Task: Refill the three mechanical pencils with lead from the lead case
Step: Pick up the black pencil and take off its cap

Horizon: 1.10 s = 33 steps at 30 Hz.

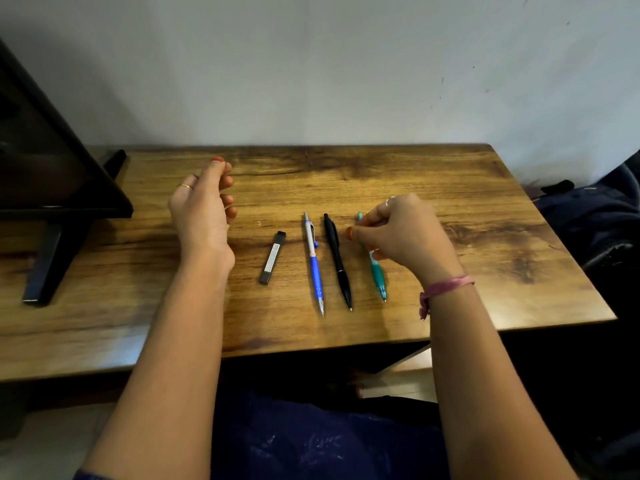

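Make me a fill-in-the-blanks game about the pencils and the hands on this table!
1. The right hand pinches the ____ pencil.
2. The lead case lies just left of the ____ pencil.
3. The black pencil lies in the ____ of the three pencils.
4. The left hand holds ____.

Missing words: teal; blue; middle; nothing

lead case [273,257] leftmost on table [485,209] | three pencils [337,259] side by side to its right
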Available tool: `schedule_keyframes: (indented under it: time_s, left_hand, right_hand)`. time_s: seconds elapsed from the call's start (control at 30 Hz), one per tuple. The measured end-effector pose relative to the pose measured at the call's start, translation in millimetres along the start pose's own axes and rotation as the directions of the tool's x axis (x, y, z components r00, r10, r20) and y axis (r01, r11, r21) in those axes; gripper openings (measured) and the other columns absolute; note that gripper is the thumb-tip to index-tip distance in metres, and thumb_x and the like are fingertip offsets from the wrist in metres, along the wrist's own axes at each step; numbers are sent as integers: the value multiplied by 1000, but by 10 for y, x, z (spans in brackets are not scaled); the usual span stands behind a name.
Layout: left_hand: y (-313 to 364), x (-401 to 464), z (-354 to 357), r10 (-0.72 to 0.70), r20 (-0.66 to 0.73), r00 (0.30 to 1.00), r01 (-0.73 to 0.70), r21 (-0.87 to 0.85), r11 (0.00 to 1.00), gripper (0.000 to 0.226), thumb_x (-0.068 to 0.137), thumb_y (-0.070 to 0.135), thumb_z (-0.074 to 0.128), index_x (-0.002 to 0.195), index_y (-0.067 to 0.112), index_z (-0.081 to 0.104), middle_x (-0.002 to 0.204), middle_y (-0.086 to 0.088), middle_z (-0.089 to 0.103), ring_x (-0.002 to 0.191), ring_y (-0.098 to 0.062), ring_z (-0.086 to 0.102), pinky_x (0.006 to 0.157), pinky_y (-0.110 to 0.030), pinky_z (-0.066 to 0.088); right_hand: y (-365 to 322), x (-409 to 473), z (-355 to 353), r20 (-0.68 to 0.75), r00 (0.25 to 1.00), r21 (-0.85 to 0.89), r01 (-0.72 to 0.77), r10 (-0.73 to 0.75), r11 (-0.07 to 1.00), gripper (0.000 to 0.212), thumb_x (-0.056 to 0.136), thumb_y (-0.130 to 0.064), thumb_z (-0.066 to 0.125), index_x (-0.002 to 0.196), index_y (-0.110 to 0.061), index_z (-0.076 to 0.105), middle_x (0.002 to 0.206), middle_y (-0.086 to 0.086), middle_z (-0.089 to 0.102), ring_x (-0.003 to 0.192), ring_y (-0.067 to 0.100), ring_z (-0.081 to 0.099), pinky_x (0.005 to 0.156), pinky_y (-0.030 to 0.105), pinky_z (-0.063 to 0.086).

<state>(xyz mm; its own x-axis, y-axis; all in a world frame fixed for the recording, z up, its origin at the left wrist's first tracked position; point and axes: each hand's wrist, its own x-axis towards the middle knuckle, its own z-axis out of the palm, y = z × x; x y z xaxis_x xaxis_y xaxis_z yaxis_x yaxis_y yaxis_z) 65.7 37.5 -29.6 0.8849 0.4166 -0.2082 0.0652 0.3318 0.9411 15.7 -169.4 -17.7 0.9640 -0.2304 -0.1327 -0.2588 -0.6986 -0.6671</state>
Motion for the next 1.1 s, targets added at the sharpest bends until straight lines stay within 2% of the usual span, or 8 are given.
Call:
schedule_keyframes:
  time_s: [0.17,0.47,0.53,0.63,0.77,0.83,0.93,1.1]
  left_hand:
    - [-16,-24,19,-5,39,999,4,28,1000,9,84,29,66,77,23,68,67,14,63,57,-1,50,51,-17,41]
    - [-31,-73,46,-23,147,989,5,119,993,12,88,31,63,79,24,68,70,13,64,59,0,54,52,-17,44]
    - [-32,-98,61,-28,187,982,3,132,991,11,88,33,64,85,23,68,72,12,66,61,0,57,53,-17,47]
    - [-28,-143,104,-35,268,963,-2,139,990,14,86,35,67,89,21,66,73,10,68,63,-2,60,55,-18,49]
    - [-29,-231,170,-81,452,889,-21,215,976,24,76,38,73,92,21,68,81,6,73,70,-6,66,64,-20,53]
    - [-30,-280,190,-118,565,817,-32,249,968,35,66,41,76,94,22,69,89,3,75,77,-10,69,69,-22,55]
    - [-35,-363,222,-153,691,706,-42,257,965,37,59,41,80,90,23,73,92,0,75,83,-14,72,71,-22,57]
    - [-56,-396,246,-130,732,669,-75,240,968,34,54,33,83,85,23,73,92,2,75,87,-11,71,68,-20,55]
  right_hand:
    - [-122,-31,183,-20,997,-168,64,-69,984,17,79,-29,78,89,-16,76,88,4,73,81,18,68,76,36,59]
    - [-196,-27,365,-22,999,-318,40,-49,947,29,80,-28,75,101,-10,69,101,7,68,94,24,65,82,39,57]
    - [-204,-16,286,-12,1000,-230,26,-29,973,24,78,-27,77,94,-10,70,91,6,71,84,22,68,76,40,59]
    - [-238,-4,85,9,1000,101,-17,16,995,21,78,-21,77,95,-14,69,81,3,72,72,16,71,69,35,61]
    - [-256,-32,-153,70,997,502,-16,-22,864,21,82,-10,73,101,-14,66,87,4,74,75,10,72,62,22,57]
    - [-254,-48,-218,82,995,592,2,-63,806,16,83,-8,72,96,-15,67,86,3,75,76,11,73,64,24,58]
    - [-243,-51,-268,98,988,660,24,-118,751,15,83,-7,71,97,-12,68,81,1,74,73,11,71,66,25,59]
    - [-197,-33,-296,92,986,636,50,-139,770,15,83,-12,72,97,-15,69,89,3,75,81,12,71,77,34,59]
